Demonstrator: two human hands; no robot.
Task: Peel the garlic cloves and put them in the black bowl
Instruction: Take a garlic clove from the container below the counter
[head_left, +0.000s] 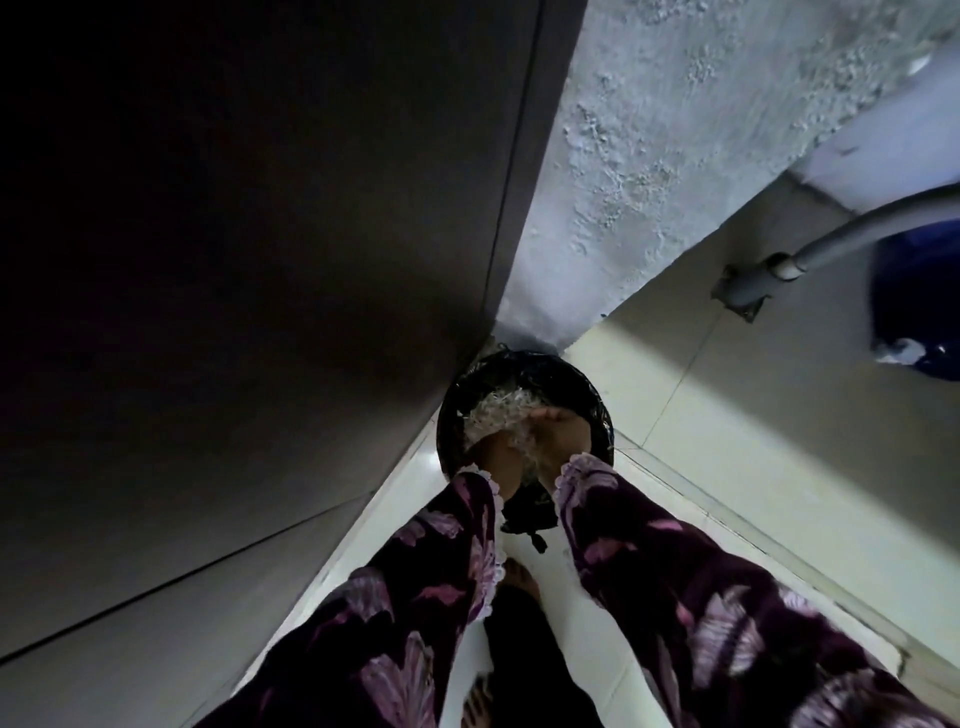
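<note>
Sleeves (675, 597), dark purple with pale pink leaf print and frilled cuffs, run from the bottom of the frame up to its centre, one on each arm. Bare feet (519, 577) on the pale tiled floor (597, 649) show between the arms at lower centre. Left hand (501, 462) and right hand (553, 441) sit side by side just above centre, over the mouth of a bin (592, 410) lined with a black bag (519, 514); the bag's knotted slack hangs down the bin's near side. Both hands are cupped together around a heap of pale garlic skins (493, 415), which spreads toward the bin's far-left rim; blur hides how the fingers lie. Bin stands on the floor in a corner, touching a dark flat panel (234, 260) that fills the left half of the frame and near a rough plastered wall (675, 130) at upper centre. Grey pipe (810, 254) with a bracket is fixed at right, beside a blue object (914, 306) at the right edge. Black bowl and peeled cloves: not in view.
</note>
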